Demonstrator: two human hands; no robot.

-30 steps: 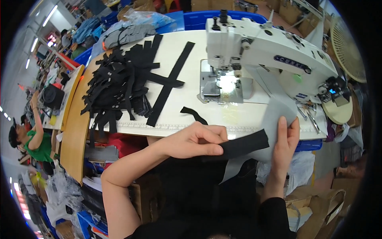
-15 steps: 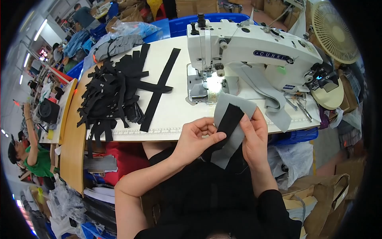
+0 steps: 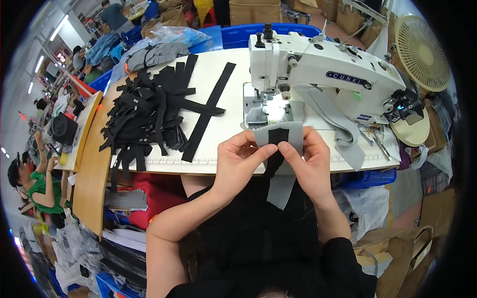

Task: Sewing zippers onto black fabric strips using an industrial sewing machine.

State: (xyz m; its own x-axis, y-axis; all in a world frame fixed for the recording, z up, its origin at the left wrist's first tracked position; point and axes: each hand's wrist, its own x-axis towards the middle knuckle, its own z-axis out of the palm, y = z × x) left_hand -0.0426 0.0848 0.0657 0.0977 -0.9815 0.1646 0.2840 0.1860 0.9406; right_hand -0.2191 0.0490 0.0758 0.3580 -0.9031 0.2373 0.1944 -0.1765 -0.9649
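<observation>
A black fabric strip [image 3: 278,136] lies over a grey fabric strip [image 3: 281,192], both held up at the table's front edge. My left hand [image 3: 238,161] pinches the left side, thumb on the black strip and fingers behind the grey one. On the right side my right hand [image 3: 310,166] grips the same layers, its thumb tip beside the left thumb. The strips' top edge is just in front of the needle area of a white sewing machine [image 3: 318,62], whose lamp lights the plate. Their lower ends hang down toward my lap.
A heap of black strips [image 3: 144,109] covers the table's left side, with two crossed strips [image 3: 211,111] beside it. Another grey strip [image 3: 343,129] runs under the machine arm. Metal tools [image 3: 380,144] and a fan [image 3: 422,54] are at right. A person in green [image 3: 44,188] works at far left.
Both hands have brought the strips left and closer to the machine. The black strip, tilted before, is now upright and centred on the grey, and the thumbs have come together.
</observation>
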